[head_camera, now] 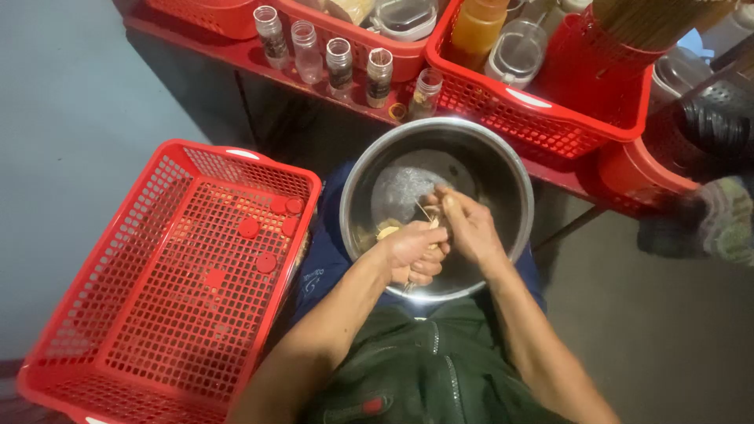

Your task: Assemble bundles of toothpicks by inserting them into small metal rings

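Both hands work inside a steel bowl (503, 169) resting on the person's lap. The left hand (412, 250) is curled shut around something pale, mostly hidden under its fingers (430, 253); a pale piece (387, 232) shows just beside it. The right hand (470, 225) pinches a thin stick (425, 211), whose lower end is hidden by the hands. Left of the bowl lies an open red plastic basket (102, 283) with round red caps (271, 232) inside. Above, small clear spice jars (339, 63) stand uncapped on a red shelf (236, 49), their dark labels too small to make out. Another red basket (542, 118) holds an orange bottle (475, 27), cut off at the top edge.
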